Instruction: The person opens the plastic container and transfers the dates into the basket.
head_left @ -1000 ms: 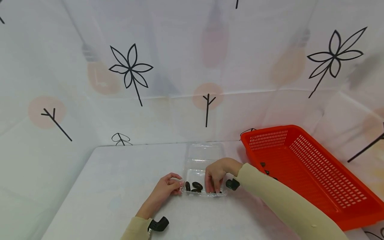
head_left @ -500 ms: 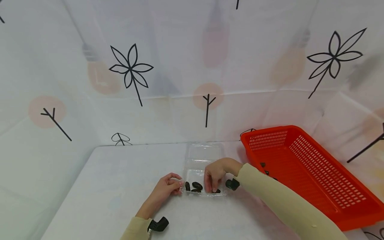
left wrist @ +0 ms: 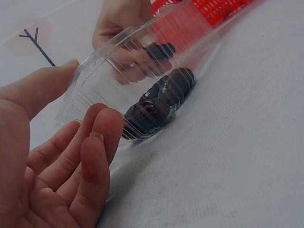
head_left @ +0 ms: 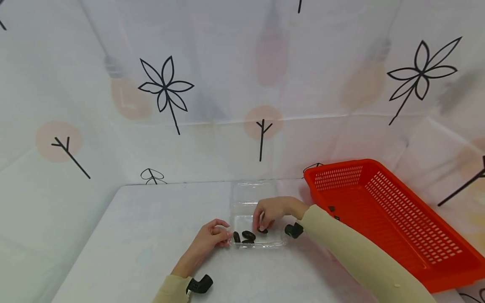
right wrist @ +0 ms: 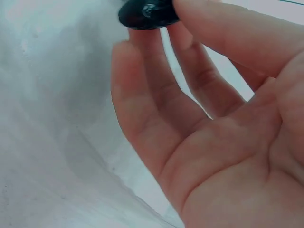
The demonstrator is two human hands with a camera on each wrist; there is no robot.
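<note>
A clear plastic box (head_left: 273,239) with its lid (head_left: 254,192) folded back lies on the table. Several dark, glossy oval pieces (head_left: 248,235) sit in its front left part, seen through the wall in the left wrist view as dark lumps (left wrist: 179,85). My left hand (head_left: 212,235) holds the box's left edge, its thumb (left wrist: 57,81) at the rim and fingers (left wrist: 95,161) by the side wall. Over the box's middle, my right hand (head_left: 270,211) pinches another dark oval piece (right wrist: 146,14) between thumb and fingertips; part of that piece is hidden by the thumb.
A large red plastic basket (head_left: 379,227) stands on the right of the table, a few dark pieces (head_left: 331,208) at its near left inside; my right sleeve (head_left: 356,248) covers part of its left rim. Behind the table hangs a white patterned cloth (head_left: 212,147).
My right hand has moved up and left from the box's front right corner, bringing the dark oval piece with it. The box has shifted slightly left. My left hand stays at its edge.
</note>
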